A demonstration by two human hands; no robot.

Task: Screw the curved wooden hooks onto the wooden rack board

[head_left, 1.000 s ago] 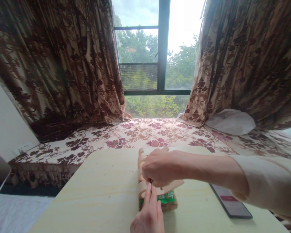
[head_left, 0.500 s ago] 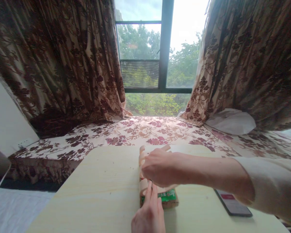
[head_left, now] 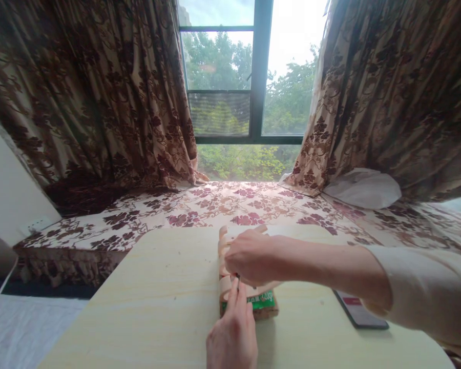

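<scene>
On the table lies a brown block-like package (head_left: 268, 313) with a green label (head_left: 267, 300). A pale, wood-coloured piece with curved parts (head_left: 225, 287) rests on top of it, running away from me. My right hand (head_left: 251, 256) reaches in from the right and is closed over this piece; its fingertips are hidden beneath it. From the near edge comes my left hand (head_left: 233, 328), fingers pressed together and pointing forward against the pale piece. A small dark tip shows between the two hands, too small to name.
The pale wooden table (head_left: 149, 297) has rounded corners. A phone (head_left: 363, 313) lies under my right forearm. Beyond the table stands a ledge with a flowered cover (head_left: 215, 205), a white bag (head_left: 363, 188), curtains (head_left: 146, 92) and a window (head_left: 257, 77).
The whole view has shifted slightly, with everything a little higher and further left. Both hands keep nearly the same place on the pale piece.
</scene>
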